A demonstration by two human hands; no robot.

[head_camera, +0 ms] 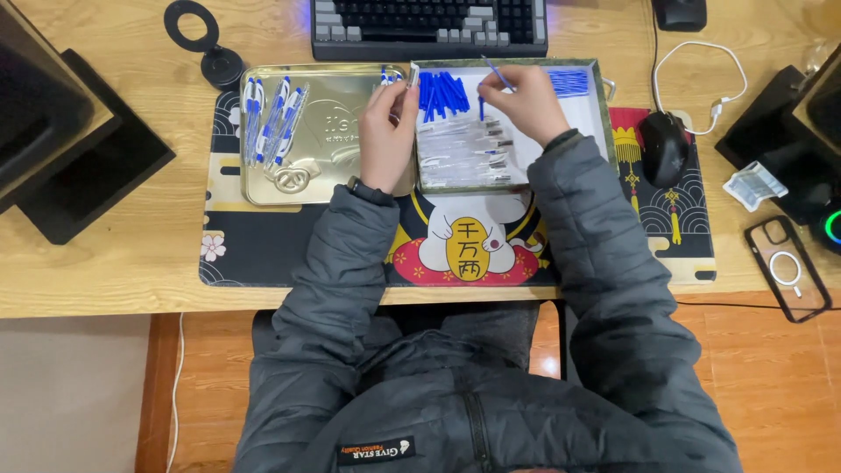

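Here, your hands work over the tray [599, 96].
Right hand [526, 105] pinches a thin blue refill [496, 73]; at nine o'clock, left hand [385, 131] pinches a clear pen barrel [413, 74].

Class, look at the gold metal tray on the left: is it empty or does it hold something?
Not empty: the gold tray holds several blue-and-white pens lying along its left side.

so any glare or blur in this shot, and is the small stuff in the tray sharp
Head view: evenly lit, soft glare on the gold tin; clear barrels in the green tray smear together; the right hand looks slightly soft; desk edges bow a little.
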